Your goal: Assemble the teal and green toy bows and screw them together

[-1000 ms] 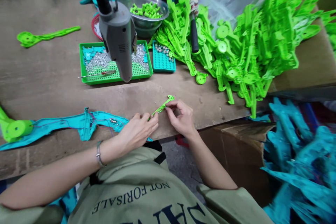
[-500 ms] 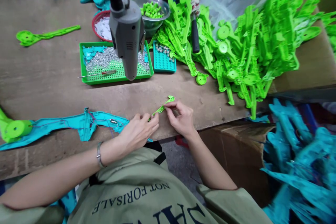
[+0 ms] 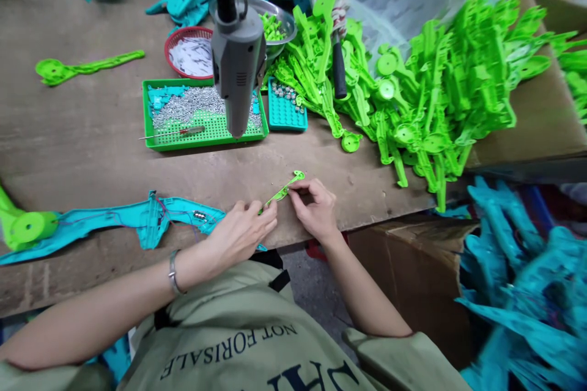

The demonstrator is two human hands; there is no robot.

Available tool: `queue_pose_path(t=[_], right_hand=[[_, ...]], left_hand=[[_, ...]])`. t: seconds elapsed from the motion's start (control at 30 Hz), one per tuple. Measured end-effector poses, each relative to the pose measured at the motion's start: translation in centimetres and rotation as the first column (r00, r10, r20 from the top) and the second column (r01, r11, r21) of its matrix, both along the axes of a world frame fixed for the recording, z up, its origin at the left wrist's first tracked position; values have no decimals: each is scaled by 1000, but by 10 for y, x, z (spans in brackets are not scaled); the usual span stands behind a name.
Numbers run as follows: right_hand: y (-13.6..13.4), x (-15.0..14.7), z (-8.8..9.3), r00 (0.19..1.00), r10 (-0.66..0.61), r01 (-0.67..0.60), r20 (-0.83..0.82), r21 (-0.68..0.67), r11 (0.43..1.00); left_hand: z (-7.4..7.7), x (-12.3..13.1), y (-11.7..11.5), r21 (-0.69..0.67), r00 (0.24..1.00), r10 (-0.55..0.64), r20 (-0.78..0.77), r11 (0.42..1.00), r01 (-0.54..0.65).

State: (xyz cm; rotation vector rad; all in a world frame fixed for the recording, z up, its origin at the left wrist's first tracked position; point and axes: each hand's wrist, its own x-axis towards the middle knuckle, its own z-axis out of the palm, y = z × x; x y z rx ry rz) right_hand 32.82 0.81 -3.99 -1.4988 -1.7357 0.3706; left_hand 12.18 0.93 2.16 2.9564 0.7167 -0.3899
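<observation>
One green piece (image 3: pixel 280 194): left fingers (image 3: pixel 266 216) grip its end, right fingers (image 3: pixel 298 201) pinch its side.

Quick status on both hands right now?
Left hand: closed, fingers holding the green plastic piece.
Right hand: closed, thumb and finger pinched beside that piece; whether they grip anything cannot be told.

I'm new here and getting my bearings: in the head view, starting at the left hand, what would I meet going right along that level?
Left hand, thin green part, right hand, brown cardboard box, teal parts.
</observation>
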Motion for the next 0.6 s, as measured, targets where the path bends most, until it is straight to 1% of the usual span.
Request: queue_pose_path(t=[0.2,0.4,0.6], right_hand=[[4,3,0,993,78,-82,92,40,996],[1,1,-6,974,78,-104,211,116,988],[-11,-1,-11,930,78,-150,358,178,972]], left_hand=[[1,0,1,-10,1000,3,15,1000,-3],[-1,0,2,-1,999,2,40,1000,-2],[-7,-2,1,9,997,11,70,1000,-12]])
